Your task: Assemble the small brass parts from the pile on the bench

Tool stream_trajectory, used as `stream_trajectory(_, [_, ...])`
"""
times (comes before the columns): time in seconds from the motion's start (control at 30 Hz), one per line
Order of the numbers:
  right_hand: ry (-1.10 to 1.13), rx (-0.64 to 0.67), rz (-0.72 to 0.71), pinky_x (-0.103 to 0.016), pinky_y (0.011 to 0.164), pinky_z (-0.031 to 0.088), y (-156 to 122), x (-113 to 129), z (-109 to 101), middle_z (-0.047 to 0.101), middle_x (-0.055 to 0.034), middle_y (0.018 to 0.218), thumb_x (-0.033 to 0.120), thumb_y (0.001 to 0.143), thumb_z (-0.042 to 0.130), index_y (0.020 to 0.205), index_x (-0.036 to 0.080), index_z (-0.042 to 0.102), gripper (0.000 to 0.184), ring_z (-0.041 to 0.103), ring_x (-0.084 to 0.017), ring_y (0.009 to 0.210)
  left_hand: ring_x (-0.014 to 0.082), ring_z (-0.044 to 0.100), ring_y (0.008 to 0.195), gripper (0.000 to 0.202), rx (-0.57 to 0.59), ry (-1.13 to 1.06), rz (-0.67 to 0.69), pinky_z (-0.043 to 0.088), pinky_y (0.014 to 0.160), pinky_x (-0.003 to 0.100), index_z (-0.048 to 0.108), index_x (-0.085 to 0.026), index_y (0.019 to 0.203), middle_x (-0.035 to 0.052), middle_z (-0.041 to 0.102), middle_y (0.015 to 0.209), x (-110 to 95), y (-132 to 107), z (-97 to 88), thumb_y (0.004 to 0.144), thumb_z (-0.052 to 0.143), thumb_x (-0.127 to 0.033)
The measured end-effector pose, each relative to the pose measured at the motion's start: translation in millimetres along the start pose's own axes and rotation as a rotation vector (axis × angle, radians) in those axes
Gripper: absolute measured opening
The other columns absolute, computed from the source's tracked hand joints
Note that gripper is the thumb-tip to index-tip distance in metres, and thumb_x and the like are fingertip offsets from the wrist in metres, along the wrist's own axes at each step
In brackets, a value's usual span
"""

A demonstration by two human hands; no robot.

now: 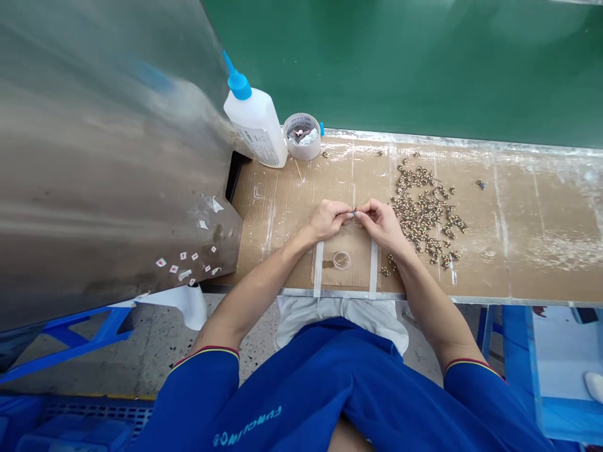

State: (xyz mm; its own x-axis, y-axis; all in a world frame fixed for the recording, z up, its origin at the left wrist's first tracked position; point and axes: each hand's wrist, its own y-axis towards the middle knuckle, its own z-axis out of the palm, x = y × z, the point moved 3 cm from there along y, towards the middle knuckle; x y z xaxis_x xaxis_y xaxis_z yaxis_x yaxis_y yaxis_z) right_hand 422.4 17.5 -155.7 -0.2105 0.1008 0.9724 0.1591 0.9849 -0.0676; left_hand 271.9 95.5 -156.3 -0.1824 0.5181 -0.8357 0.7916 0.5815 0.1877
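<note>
My left hand (328,220) and my right hand (380,225) meet fingertip to fingertip above the cardboard-covered bench (292,207). Both are closed in a pinch on one tiny dark part (353,212), with a bit of blue showing; its kind is too small to make out. Just right of my right hand spreads a pile of small bronze-coloured metal pieces (424,210). Below my hands, a small clear round dish (342,260) sits on a cardboard pad between two strips of white tape (374,270).
A white squeeze bottle (259,129) with a blue nozzle stands at the back left beside a tape roll (303,147) holding scraps. A thin stick (298,169) lies near it. A metal panel (117,157) rises at left. Behind the bench runs a green surface (405,69).
</note>
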Motion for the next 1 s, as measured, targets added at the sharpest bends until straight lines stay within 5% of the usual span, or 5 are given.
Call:
stream_trajectory(0.33, [0.152, -0.048, 0.041, -0.029, 0.063, 0.053, 2, -1, 9, 0.065, -0.0005, 0.072, 0.061, 0.078, 0.079, 0.083, 0.021, 0.062, 0.044, 0.06, -0.014, 0.065, 0.0128, 0.059, 0.064, 0.031, -0.037, -0.037, -0.072, 0.042, 0.065, 0.024, 0.062, -0.015, 0.066, 0.0024, 0.067, 0.066, -2, -1, -2.6, 0.095, 0.054, -0.022])
stream_trajectory(0.6, [0.176, -0.112, 0.067, -0.033, 0.07, 0.059, 7, -4, 3, 0.071, -0.0016, 0.077, 0.05, 0.077, 0.079, 0.086, 0.02, 0.067, 0.033, 0.065, -0.015, 0.067, 0.0129, 0.061, 0.068, 0.022, -0.028, -0.058, -0.082, 0.046, 0.068, 0.024, 0.075, -0.013, 0.09, 0.0039, 0.073, 0.078, 1, 3, -6.5, 0.097, 0.057, -0.025])
stream_trajectory(0.77, [0.164, -0.094, 0.072, -0.032, 0.069, 0.057, 9, -10, 4, 0.069, -0.0008, 0.073, 0.045, 0.078, 0.077, 0.084, 0.021, 0.066, 0.027, 0.064, -0.015, 0.065, 0.0137, 0.06, 0.066, 0.031, -0.061, 0.085, 0.006, 0.044, 0.067, 0.025, 0.068, -0.014, 0.074, 0.003, 0.068, 0.07, 5, 2, -2.8, 0.1, 0.055, -0.025])
stream_trajectory(1.0, [0.065, -0.028, 0.075, -0.029, 0.063, 0.049, 11, -16, 1, 0.065, 0.0008, 0.068, 0.029, 0.08, 0.069, 0.08, 0.021, 0.06, 0.012, 0.059, -0.014, 0.064, 0.0165, 0.063, 0.07, 0.033, -0.087, 0.431, 0.107, 0.043, 0.064, 0.027, 0.067, -0.016, 0.08, 0.0065, 0.07, 0.078, 5, -3, 7.0, 0.105, 0.047, -0.025])
